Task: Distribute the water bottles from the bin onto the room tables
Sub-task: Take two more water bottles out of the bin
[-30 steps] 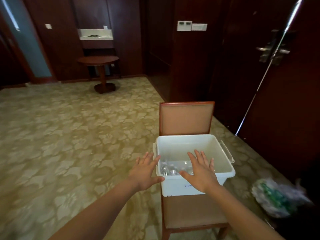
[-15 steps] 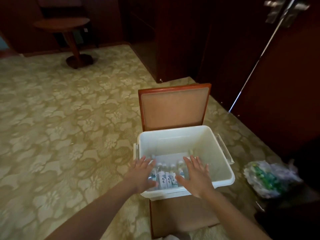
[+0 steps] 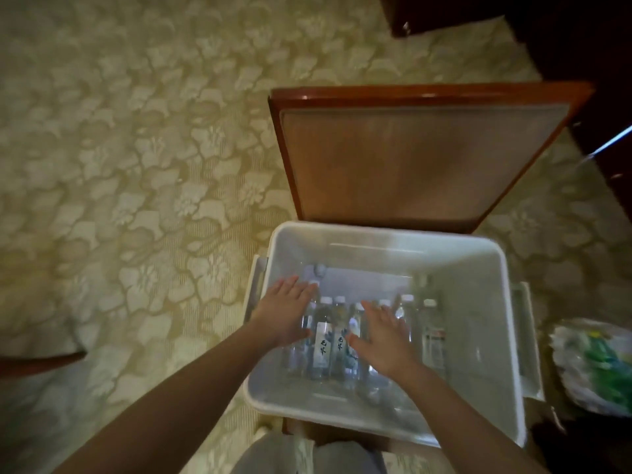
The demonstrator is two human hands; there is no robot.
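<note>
Both hands, left (image 3: pixel 285 314) and right (image 3: pixel 384 338), hover flat and empty over the bottles (image 3: pixel 323 340) in the bin (image 3: pixel 496 268). No bottle is lifted yet, so distribution seems barely begun.

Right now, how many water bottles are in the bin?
About 7 bottles, side by side in the bin: one under the left hand, three between the hands, one under the right hand, two right of it. Blur may hide more.
</note>
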